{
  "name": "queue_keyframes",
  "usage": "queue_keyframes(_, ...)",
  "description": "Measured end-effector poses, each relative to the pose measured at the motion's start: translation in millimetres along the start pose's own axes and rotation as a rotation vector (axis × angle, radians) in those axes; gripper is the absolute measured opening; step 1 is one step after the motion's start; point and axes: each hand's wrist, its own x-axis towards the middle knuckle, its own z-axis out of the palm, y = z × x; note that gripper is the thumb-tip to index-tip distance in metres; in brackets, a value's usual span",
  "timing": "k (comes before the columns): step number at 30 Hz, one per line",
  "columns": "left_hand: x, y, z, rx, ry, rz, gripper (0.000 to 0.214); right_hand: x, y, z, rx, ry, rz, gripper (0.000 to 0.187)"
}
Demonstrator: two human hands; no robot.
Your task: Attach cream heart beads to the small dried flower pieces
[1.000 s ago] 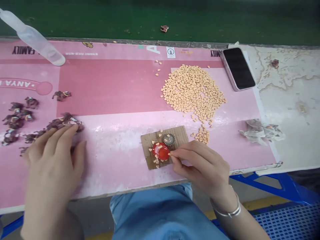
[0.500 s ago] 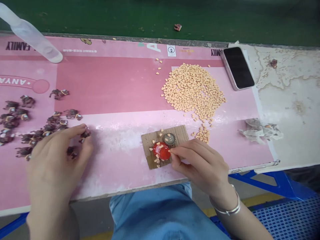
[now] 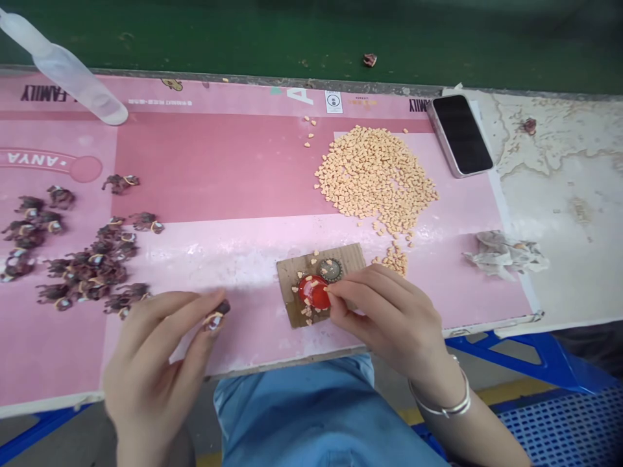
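My left hand [image 3: 163, 357] pinches a small dark brown figurine piece [image 3: 217, 315] with a white and yellow patch, between thumb and fingertips. More such pieces [image 3: 97, 259] lie in a loose group beyond it on the left. My right hand [image 3: 389, 318] is closed in a pinch on a tiny beige piece [image 3: 327, 289], held at the right edge of a shiny red cap [image 3: 315, 295]. That cap sits on a cardboard square [image 3: 287, 272], beside a grey bottle cap [image 3: 329, 270] with a crimped edge. Several beige bits are scattered over both caps and the cardboard.
A wide heap of tiny beige pieces [image 3: 374, 175] lies behind my right hand. Farther right are a phone [image 3: 462, 135] and a crumpled tissue [image 3: 506, 253]. A translucent plastic bottle [image 3: 73, 74] lies at the far left. A green surface [image 3: 219, 39] runs along the back edge.
My left hand has moved right and toward me, carrying the dark brown figurine piece away from the group. My right hand stays by the red cap, nearly still.
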Motion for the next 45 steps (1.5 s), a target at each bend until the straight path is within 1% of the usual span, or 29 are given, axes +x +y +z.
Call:
queue_keyframes(2, -3, 5, 2.4, -0.044, 0.005, -0.035, 0.056, 1, 0, -1, -0.003, -0.018, -0.003, 0.024)
queue_keyframes(4, -5, 12, 5.3, -0.134, -0.021, -0.096, 0.048, 2, 0, -3, 0.003, -0.029, 0.0, 0.025)
queue_keyframes(7, -8, 26, 12.4, -0.307, -0.093, -0.192, 0.033, 5, -4, -9, 0.039, 0.022, 0.021, 0.026)
queue_keyframes(9, -10, 39, 20.0, -0.415, -0.101, -0.312, 0.024, 7, -6, -14, 0.074, 0.08, 0.042, 0.027)
queue_keyframes(11, -10, 56, 29.1, -0.516, -0.032, -0.486, 0.015, 9, -8, -17, 0.104, 0.117, 0.061, 0.028)
queue_keyframes(13, -9, 72, 37.5, -0.599, 0.054, -0.658, 0.016, 8, -7, -16, 0.126, 0.116, 0.072, 0.027)
queue_keyframes(16, -4, 89, 45.2, -0.705, 0.092, -0.809, 0.022, 5, -2, -10, 0.151, 0.082, 0.097, 0.023)
queue_keyframes(19, 4, 96, 47.2, -0.779, 0.124, -0.927, 0.026, 1, 1, -6, 0.191, 0.073, 0.141, 0.021)
queue_keyframes(23, 13, 101, 47.9, -0.858, 0.166, -1.053, 0.034, 0, -2, -8, 0.27, 0.098, 0.176, 0.02)
queue_keyframes(26, 16, 104, 49.2, -0.881, 0.16, -1.091, 0.037, 0, -4, -7, 0.279, 0.102, 0.175, 0.019)
queue_keyframes(29, 13, 100, 49.5, -0.877, 0.148, -1.069, 0.035, -1, -1, -4, 0.244, 0.076, 0.181, 0.018)
queue_keyframes(31, 10, 92, 48.5, -0.88, 0.112, -1.008, 0.03, -4, 3, -3, 0.222, 0.066, 0.182, 0.018)
queue_keyframes(34, 5, 76, 44.9, -0.905, -0.022, -0.855, 0.018, -7, 7, -5, 0.196, 0.062, 0.19, 0.02)
queue_keyframes(36, 3, 68, 42.6, -0.894, -0.082, -0.801, 0.014, -8, 6, -8, 0.2, 0.078, 0.189, 0.021)
queue_keyframes(39, 3, 64, 41.6, -0.902, -0.103, -0.813, 0.015, -6, -2, -13, 0.261, 0.167, 0.154, 0.021)
queue_keyframes(41, 4, 64, 42.9, -0.966, -0.144, -0.831, 0.018, -3, -11, -15, 0.315, 0.204, 0.107, 0.022)
queue_keyframes(43, 5, 64, 44.7, -1.038, -0.19, -0.859, 0.018, -1, -19, -14, 0.347, 0.206, 0.072, 0.022)
queue_keyframes(45, 5, 65, 46.0, -1.099, -0.221, -0.877, 0.017, 0, -25, -11, 0.361, 0.184, 0.07, 0.021)
